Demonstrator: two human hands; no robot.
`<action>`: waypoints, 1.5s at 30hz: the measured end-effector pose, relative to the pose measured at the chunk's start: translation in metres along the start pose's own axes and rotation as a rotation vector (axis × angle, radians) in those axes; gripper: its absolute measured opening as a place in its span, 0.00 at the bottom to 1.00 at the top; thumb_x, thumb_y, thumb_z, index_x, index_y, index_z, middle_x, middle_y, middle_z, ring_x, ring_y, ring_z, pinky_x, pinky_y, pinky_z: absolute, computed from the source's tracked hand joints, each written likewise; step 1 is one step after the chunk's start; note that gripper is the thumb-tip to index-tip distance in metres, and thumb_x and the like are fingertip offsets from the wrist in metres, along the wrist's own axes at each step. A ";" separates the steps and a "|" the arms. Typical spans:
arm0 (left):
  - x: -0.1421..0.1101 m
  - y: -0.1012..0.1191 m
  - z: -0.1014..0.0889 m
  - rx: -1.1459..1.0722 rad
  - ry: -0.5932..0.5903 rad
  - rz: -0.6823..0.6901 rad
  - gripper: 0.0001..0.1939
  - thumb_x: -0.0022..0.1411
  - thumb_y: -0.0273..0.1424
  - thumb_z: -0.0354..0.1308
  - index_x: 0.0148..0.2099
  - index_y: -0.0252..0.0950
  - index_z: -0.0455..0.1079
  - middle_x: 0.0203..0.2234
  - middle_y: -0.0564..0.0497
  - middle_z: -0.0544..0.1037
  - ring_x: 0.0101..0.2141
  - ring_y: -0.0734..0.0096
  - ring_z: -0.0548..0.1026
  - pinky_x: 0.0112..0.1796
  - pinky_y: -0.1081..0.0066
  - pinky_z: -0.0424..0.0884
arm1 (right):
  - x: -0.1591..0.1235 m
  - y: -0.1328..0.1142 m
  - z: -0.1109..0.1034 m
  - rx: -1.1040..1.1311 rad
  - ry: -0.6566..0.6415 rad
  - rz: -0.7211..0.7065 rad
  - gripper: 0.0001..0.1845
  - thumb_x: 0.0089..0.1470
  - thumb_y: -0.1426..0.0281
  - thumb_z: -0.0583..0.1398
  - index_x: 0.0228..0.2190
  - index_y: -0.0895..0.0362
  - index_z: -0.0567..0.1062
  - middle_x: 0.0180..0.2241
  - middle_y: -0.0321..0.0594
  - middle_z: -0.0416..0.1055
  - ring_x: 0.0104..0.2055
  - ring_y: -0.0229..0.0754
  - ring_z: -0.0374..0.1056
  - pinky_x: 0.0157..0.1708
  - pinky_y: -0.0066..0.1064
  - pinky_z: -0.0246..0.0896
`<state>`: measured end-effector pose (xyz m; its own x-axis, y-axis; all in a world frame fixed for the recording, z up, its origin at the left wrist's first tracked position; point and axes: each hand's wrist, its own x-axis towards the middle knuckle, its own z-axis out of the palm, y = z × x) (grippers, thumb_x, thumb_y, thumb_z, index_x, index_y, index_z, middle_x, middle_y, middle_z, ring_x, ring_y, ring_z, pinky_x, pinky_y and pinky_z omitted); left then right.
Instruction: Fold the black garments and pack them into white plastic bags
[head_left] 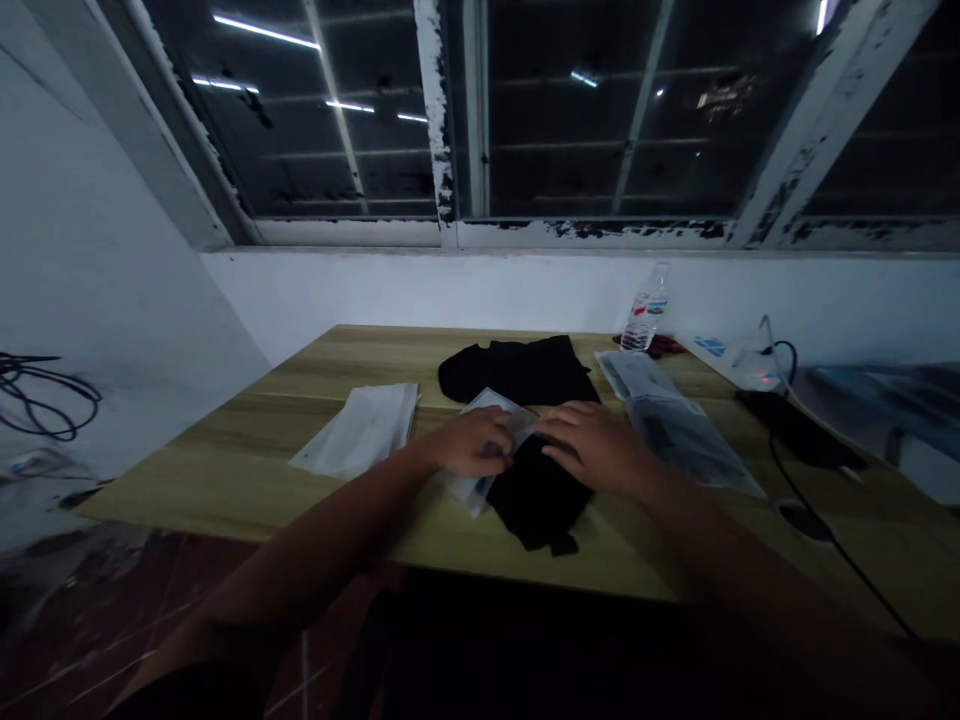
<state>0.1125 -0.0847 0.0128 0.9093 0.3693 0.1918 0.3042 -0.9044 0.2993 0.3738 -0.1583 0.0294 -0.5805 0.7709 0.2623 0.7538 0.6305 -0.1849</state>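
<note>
Both hands at one clear bag, dark cloth beside it

The clear bag lies on the table at the front, between the pile and the packs. The left hand is curled over it, fingers seemingly pinching the film. The right hand is just beside, fingertips at the bag's right side and over the near cloth; whether they grip, I cannot tell.

The step looks like working the bag's mouth and the near cloth together, though the hands hide where they meet. To do it well, hold one layer of film steady with the left and let the right do the fine work. The cloth looks limp and its lower end uneven — best squared flat first, as a loose corner could snag or bunch.

Counted: two hands, one bag between them, two black cloths — the near one and the far cloth behind the hands — and one bottle. The packs number at least two, overlapping; the pale pieces in the pile cannot be counted.
</note>
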 end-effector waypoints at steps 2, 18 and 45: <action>0.001 -0.004 0.004 -0.086 0.073 0.009 0.16 0.73 0.39 0.51 0.45 0.37 0.78 0.45 0.42 0.78 0.48 0.59 0.75 0.52 0.62 0.68 | -0.004 -0.003 -0.008 0.193 -0.136 -0.126 0.22 0.62 0.55 0.63 0.55 0.46 0.78 0.56 0.44 0.76 0.57 0.51 0.71 0.59 0.46 0.64; 0.000 -0.027 0.027 -0.274 -0.118 -0.021 0.36 0.76 0.54 0.31 0.75 0.42 0.52 0.72 0.43 0.58 0.73 0.52 0.51 0.70 0.47 0.44 | -0.005 -0.029 0.002 0.025 -0.285 -0.257 0.33 0.53 0.59 0.71 0.59 0.54 0.75 0.59 0.51 0.70 0.61 0.58 0.65 0.59 0.49 0.61; 0.006 -0.039 0.028 -0.517 0.086 0.027 0.31 0.76 0.51 0.40 0.68 0.41 0.68 0.66 0.43 0.69 0.68 0.56 0.63 0.69 0.54 0.55 | 0.003 -0.059 0.030 -0.149 -0.114 -0.078 0.20 0.66 0.56 0.59 0.46 0.58 0.78 0.53 0.55 0.72 0.55 0.58 0.68 0.53 0.50 0.64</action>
<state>0.1137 -0.0534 -0.0234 0.8816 0.3831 0.2757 0.0812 -0.6985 0.7110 0.3183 -0.1904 0.0130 -0.6637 0.7307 0.1599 0.7374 0.6750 -0.0238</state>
